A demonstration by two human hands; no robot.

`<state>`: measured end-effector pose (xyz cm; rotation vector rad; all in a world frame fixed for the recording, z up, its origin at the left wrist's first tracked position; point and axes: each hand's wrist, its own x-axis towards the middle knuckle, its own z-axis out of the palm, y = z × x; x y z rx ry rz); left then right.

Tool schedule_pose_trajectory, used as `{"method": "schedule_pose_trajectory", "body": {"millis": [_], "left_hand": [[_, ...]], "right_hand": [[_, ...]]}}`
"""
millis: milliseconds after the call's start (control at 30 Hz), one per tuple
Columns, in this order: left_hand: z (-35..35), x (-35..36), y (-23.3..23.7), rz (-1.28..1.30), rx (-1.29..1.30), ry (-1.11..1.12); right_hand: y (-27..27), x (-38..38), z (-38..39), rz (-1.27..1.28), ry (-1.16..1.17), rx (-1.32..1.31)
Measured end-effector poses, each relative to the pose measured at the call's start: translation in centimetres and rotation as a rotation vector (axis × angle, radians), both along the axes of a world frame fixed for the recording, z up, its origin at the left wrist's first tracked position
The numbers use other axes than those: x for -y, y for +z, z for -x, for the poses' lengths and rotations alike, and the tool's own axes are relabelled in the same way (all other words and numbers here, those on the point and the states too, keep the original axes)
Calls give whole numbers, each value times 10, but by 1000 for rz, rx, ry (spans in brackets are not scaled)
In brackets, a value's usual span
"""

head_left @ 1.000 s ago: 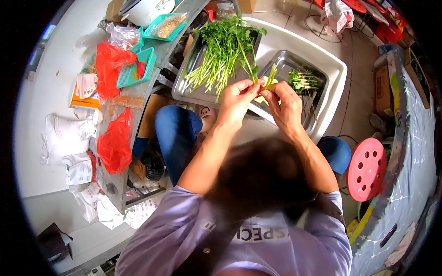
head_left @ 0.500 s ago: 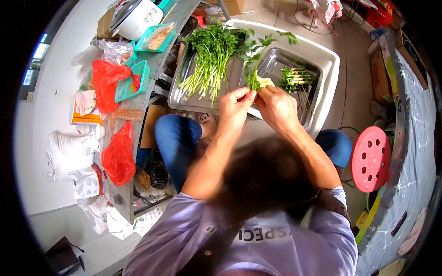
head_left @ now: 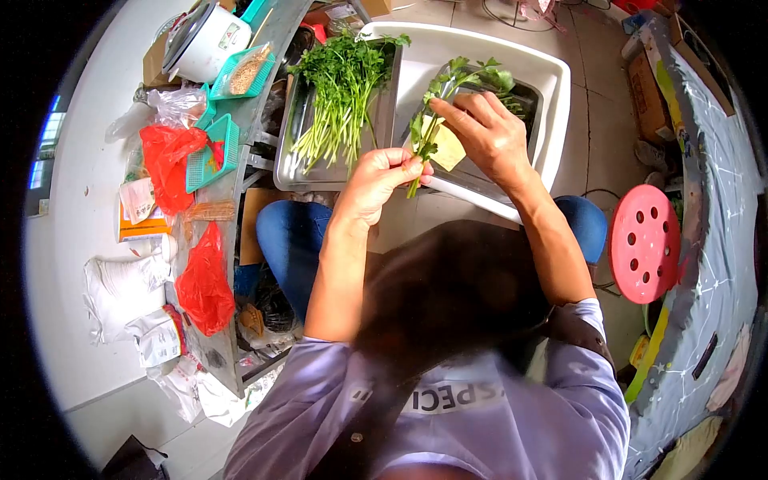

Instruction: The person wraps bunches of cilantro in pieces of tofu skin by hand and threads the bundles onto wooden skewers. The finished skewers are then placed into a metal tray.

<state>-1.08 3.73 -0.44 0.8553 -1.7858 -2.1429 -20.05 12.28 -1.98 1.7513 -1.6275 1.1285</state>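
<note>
My left hand (head_left: 382, 182) pinches the lower stems of a leafy coriander sprig (head_left: 422, 148) between thumb and fingertips. Higher up, my right hand (head_left: 490, 134) curls its fingers over the same greens, with the leafy tops bending away to the right. A pale yellow square sheet (head_left: 446, 146) shows beneath the right hand, beside the sprig. To the left, a heap of coriander (head_left: 340, 88) lies in a metal tray (head_left: 290, 164), leaves at the far end and pale stems toward me. Another metal tray (head_left: 538, 100) is largely hidden behind my right hand.
Both trays rest on a white plastic tub (head_left: 558, 120). Along the left runs a metal table (head_left: 214, 352) with red plastic bags (head_left: 206, 280), turquoise baskets (head_left: 214, 152) and a rice cooker (head_left: 210, 44). A round pink stool (head_left: 645, 244) stands at the right, by a cloth-covered surface (head_left: 712, 240).
My hands were together at the sprig's lower end; now the right has moved up along it and covers the skewered green bundles. The sprig tilts right, and more yellow sheet shows.
</note>
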Motion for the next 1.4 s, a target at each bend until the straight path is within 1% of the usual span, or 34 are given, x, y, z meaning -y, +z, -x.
{"method": "schedule_pose_trajectory", "body": {"millis": [133, 167, 267, 300, 433, 533, 567, 633, 667, 700, 767, 867, 1000, 1067, 1100, 1167, 1200, 1233, 1267, 1367, 1400], "left_hand": [[-4, -3, 6, -104, -60, -56], [-6, -2, 6, -101, -65, -41], [-5, 1, 7, -52, -57, 3], [-4, 2, 5, -12, -40, 24], [-1, 0, 2, 155, 64, 94], [1, 0, -3, 111, 110, 90], [2, -2, -4, 14, 77, 115], [6, -9, -6, -182, 11, 166], [7, -12, -4, -250, -12, 138], [9, -15, 2, -318, -36, 111], [12, -18, 1, -422, -99, 80], [10, -16, -12, -402, -85, 138], [12, -14, -16, -450, -158, 153], [7, -8, -27, -503, -197, 147], [7, -8, -25, -517, -208, 186], [6, -11, -19, -547, -231, 263], [5, -10, -19, -555, -236, 254], [4, -9, -19, -563, -240, 244], [4, -8, -19, -572, -245, 235], [-3, 3, -18, -539, -180, 64], [-4, 4, -17, -523, -155, 48]], "right_hand": [[3, -3, -2, 57, 43, -21], [5, -3, -2, 44, 68, 11], [4, -3, -4, -142, 58, 143], [2, -1, -5, -159, 99, 249], [2, -2, -10, -354, 208, 736], [-1, 1, -10, -489, 406, 1273], [-6, 3, -10, -451, 520, 1439], [-6, 4, -11, -437, 550, 1627], [-7, 3, -12, -430, 564, 1721], [-6, 2, -11, -450, 572, 1760], [-7, 3, -12, -414, 563, 1803], [-7, 3, -14, -346, 551, 1824], [-10, 5, -16, -288, 543, 1812], [-14, 5, -16, -293, 621, 1740], [-13, 6, -16, -296, 660, 1703], [-12, 4, -18, -418, 556, 1665], [-11, 4, -19, -476, 504, 1645], [-13, 2, -18, -604, 597, 1600], [-14, 2, -19, -701, 630, 1617], [-20, 5, -21, -623, 745, 1564], [-22, 6, -21, -583, 771, 1523]]}}
